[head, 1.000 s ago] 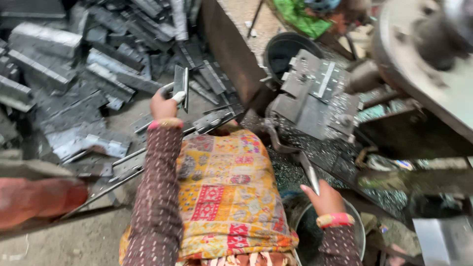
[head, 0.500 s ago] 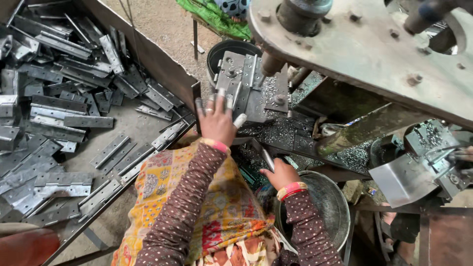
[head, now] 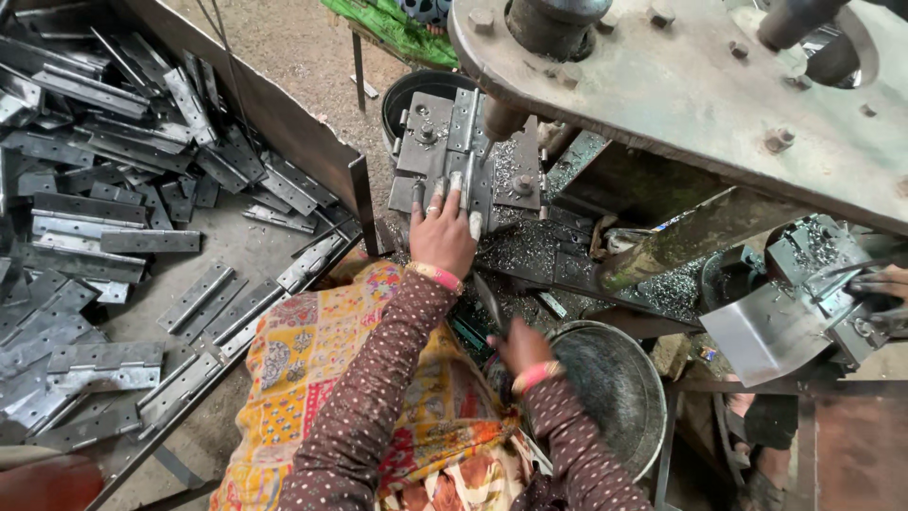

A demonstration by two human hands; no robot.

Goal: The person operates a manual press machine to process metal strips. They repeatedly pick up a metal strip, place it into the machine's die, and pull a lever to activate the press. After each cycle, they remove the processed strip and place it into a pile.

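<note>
Hinge strip (head: 460, 180), a narrow grey metal piece, lies upright along the middle of the press's die plate (head: 426, 142), under the left hand (head: 441, 237). That hand rests flat on it with fingers (head: 433, 203) spread and extended, pressing rather than wrapping; the fingertips reach the strip's lower end. A punch rod (head: 501, 118) comes down from the heavy steel press arm (head: 700, 85) just right of the strip. Metal shavings (head: 515, 251) cover the bed beside the plate. The right hand (head: 523, 348) sits lower, near the rim of a round metal basin (head: 615, 388), fingers curled around a thin dark tool (head: 489, 301). Piled hinges (head: 104, 237) fill the floor tray at the left, behind a slanted steel sheet (head: 284, 123).
</note>
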